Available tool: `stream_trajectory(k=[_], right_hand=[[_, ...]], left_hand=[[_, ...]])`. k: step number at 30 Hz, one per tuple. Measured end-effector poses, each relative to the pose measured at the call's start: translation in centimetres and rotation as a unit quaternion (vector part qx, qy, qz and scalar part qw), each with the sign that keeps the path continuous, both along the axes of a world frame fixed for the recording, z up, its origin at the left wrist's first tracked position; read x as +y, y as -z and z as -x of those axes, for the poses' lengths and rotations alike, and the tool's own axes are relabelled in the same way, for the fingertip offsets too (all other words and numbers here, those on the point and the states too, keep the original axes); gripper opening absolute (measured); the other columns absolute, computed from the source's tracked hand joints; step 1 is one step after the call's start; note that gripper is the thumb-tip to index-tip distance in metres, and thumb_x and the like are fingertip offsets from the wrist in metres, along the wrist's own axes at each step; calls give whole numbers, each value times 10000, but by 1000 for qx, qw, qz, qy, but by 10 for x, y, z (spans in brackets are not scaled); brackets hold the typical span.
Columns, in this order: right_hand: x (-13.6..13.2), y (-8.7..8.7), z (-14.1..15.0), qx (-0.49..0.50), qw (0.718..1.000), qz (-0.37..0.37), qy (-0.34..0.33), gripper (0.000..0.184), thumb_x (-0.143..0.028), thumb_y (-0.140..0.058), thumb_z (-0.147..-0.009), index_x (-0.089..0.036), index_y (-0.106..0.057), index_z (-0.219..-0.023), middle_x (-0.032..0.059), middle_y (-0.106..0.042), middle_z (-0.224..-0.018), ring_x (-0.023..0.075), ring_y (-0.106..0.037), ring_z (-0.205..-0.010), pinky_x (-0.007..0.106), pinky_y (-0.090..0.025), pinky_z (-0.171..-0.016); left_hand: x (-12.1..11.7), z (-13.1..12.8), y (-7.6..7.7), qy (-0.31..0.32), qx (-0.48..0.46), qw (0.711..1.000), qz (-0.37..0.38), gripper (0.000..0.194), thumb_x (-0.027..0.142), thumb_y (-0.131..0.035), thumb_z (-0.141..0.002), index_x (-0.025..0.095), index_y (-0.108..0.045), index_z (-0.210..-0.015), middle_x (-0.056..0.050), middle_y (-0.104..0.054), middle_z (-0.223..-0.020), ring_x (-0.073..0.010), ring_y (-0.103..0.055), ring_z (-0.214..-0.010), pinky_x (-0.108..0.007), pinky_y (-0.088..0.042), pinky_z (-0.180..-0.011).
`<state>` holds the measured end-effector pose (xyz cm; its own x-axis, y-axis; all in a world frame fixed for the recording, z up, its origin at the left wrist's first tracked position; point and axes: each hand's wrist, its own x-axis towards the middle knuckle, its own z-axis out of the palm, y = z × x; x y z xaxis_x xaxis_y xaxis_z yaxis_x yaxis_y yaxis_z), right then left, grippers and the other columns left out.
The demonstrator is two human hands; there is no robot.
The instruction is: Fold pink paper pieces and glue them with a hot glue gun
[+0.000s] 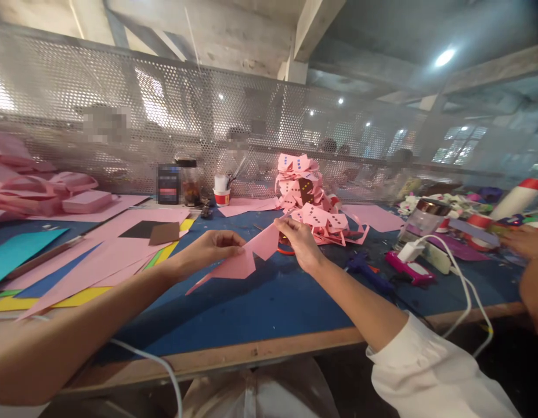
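Between my two hands, above the blue table mat (251, 316), a folded piece of pink paper (236, 265) is held up with a notch in its edge. My left hand (212, 247) pinches its near left part between thumb and fingers. At the paper's upper right end, my right hand (300, 241) has it pinched too. Behind my right hand, partly hidden, lie orange-handled scissors (286, 252). Just beyond stands a heap of pink folded paper pieces (300, 183) with dark dots on them.
Coloured paper sheets (121, 247) lie at the left, near a stack of pink pieces (42, 180). A blue glue gun (368, 271), a pink device (410, 268) with a white cable (462, 278) and a clear jar (421, 220) stand right. Another person's hand (525, 241) is at far right.
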<state>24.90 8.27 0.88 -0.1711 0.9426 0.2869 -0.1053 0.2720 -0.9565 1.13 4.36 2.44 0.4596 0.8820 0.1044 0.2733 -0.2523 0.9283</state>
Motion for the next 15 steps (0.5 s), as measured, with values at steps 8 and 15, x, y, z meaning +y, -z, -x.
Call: stream_trajectory(k=[8,15], right_hand=[[-1,-2,1,5,999,-42,-15,294,-457,-709,-764,-176,-681,-843,21,-648,-783,155,-599,-739,291,-478,-738],[-6,-7,-1,-40,979,-172,102,263,-458,-628,-851,-197,-656,-858,18,-625,-791,159,-575,-746,288,-468,-723]], left_hand=[[0,0,-1,-102,74,985,-115,275,434,-677,-797,178,-722,-887,-41,-704,-819,-189,-615,-736,-276,-457,-661],[-10,-4,-3,-220,70,906,-355,165,335,-623,-854,220,-706,-937,-51,-666,-989,-223,-578,-989,-329,-414,-922]])
